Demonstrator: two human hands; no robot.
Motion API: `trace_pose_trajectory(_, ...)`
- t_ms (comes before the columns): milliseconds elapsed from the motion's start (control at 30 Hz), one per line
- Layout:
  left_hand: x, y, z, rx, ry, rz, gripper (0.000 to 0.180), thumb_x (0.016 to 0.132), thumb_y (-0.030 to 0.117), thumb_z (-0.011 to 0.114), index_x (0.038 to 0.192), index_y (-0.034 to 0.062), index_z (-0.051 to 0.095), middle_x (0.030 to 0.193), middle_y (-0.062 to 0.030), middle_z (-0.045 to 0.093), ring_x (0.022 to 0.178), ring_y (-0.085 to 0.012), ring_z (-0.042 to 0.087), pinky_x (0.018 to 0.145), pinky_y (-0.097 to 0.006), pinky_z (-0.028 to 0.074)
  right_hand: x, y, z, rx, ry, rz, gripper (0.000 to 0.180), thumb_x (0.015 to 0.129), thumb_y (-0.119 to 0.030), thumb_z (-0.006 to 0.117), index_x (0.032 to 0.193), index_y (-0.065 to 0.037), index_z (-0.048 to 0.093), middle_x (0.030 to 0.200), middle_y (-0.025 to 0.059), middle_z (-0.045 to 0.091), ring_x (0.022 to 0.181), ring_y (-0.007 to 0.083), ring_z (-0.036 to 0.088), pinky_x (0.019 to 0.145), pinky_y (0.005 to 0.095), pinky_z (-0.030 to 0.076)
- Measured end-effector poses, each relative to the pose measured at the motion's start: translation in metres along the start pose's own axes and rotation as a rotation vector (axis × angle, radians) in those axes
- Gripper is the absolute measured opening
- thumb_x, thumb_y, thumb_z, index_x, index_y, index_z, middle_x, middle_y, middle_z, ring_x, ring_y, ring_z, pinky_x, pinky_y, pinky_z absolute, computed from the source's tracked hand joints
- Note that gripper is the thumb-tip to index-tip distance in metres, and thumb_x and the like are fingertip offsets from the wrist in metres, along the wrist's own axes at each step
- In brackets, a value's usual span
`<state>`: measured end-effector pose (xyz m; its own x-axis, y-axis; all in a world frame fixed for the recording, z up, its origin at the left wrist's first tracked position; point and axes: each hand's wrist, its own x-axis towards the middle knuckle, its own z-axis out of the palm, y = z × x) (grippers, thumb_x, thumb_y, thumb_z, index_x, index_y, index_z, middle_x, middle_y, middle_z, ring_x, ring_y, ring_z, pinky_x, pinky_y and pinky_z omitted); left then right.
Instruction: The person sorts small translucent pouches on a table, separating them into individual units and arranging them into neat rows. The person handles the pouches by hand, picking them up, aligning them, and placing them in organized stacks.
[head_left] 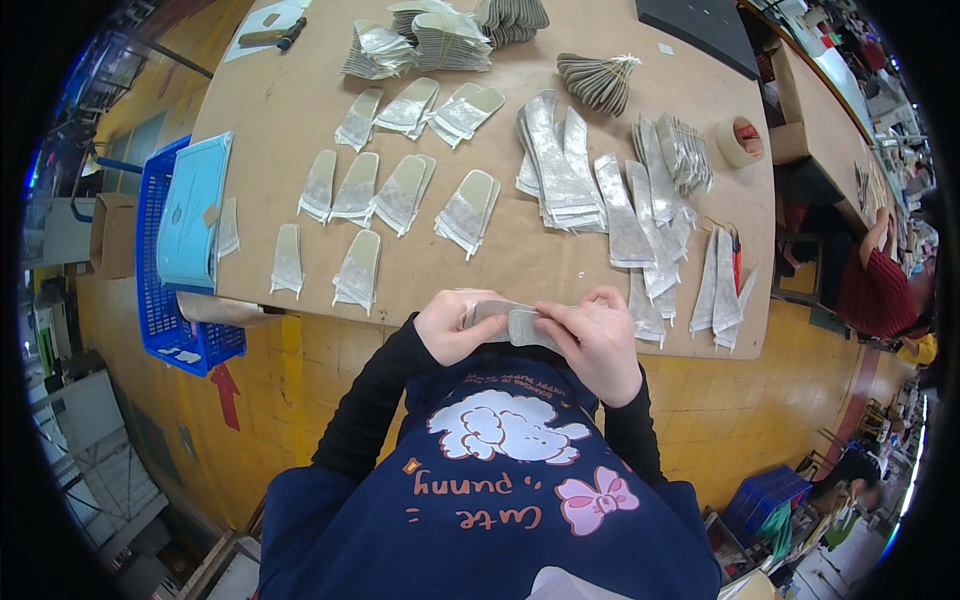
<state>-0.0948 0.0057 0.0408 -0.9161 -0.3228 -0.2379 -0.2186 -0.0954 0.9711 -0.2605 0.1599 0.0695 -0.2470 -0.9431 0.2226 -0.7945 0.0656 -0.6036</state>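
My left hand (461,325) and my right hand (595,340) are close together at the table's near edge. Between them they pinch a small grey fabric piece (523,327), thumbs on top; fingers hide part of it. Beyond them on the brown table (440,270) lie tongue-shaped fabric pieces, such as a pair (467,212) with pale rounded ends and grey frayed ends. To the right are long grey fabric strips (560,165), overlapping in piles. More strips (719,285) lie near the right corner beside a small red-handled tool (737,260).
Stacked fabric bundles (450,42) and a fanned bundle (598,82) lie at the back. A tape roll (740,141) sits at the right edge, a hammer (290,35) at the far left. A blue crate (160,310) holding a light-blue folder (195,212) stands at left. A person in red (880,275) sits at right.
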Motion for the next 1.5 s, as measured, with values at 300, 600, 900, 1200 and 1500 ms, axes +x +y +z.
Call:
trace_pose_trajectory(300,-0.005,0.001,0.004,-0.242,0.025,-0.229,0.021,0.085,0.013,0.074,0.097,-0.0033,0.068,0.078,-0.0064,0.068,0.068,-0.0107,0.063,0.062,-0.024,0.05,0.001,0.0,-0.001,0.063,0.021,-0.03,0.015,0.082,-0.017,0.072,0.094,-0.008,0.069,0.071,0.0022,0.065,0.063,0.0184,0.058,0.079,0.0343,0.042)
trace_pose_trajectory(600,-0.011,-0.001,0.011,-0.331,0.061,-0.239,0.024,0.085,0.018,0.075,0.092,-0.0037,0.068,0.073,-0.0067,0.067,0.06,-0.0104,0.062,0.053,-0.023,0.049,0.0,0.011,0.012,0.239,-0.019,-0.049,0.012,0.082,-0.013,0.07,0.089,-0.003,0.066,0.071,0.0055,0.057,0.068,0.0229,0.055,0.079,0.0361,0.039)
trace_pose_trajectory(900,0.002,-0.035,0.002,-0.218,0.231,-0.166,0.024,0.095,0.018,0.061,0.103,-0.0044,0.066,0.086,-0.0077,0.069,0.081,-0.0144,0.066,0.073,-0.025,0.051,-0.004,0.029,0.007,0.078,0.21,0.111,0.011,0.085,-0.015,0.069,0.088,-0.004,0.068,0.078,0.0086,0.066,0.073,0.0265,0.06,0.069,0.0366,0.045)
trace_pose_trajectory(1200,-0.009,-0.044,-0.038,0.115,0.391,-0.01,0.021,0.096,0.012,0.057,0.109,-0.001,0.066,0.098,-0.0086,0.07,0.094,-0.0135,0.066,0.085,-0.026,0.049,-0.026,0.044,-0.016,0.104,0.11,0.244,0.011,0.083,-0.011,0.07,0.091,-0.003,0.068,0.079,0.0101,0.066,0.071,0.0252,0.06,0.068,0.0351,0.046)
trace_pose_trajectory(1500,-0.009,-0.034,-0.036,0.132,0.445,0.029,0.018,0.094,0.01,0.058,0.106,0.0,0.067,0.092,-0.0091,0.07,0.089,-0.0196,0.067,0.082,-0.029,0.05,-0.02,0.02,0.03,0.243,-0.075,0.123,0.012,0.085,-0.014,0.068,0.092,-0.004,0.066,0.08,0.0086,0.064,0.072,0.0256,0.058,0.072,0.0336,0.043)
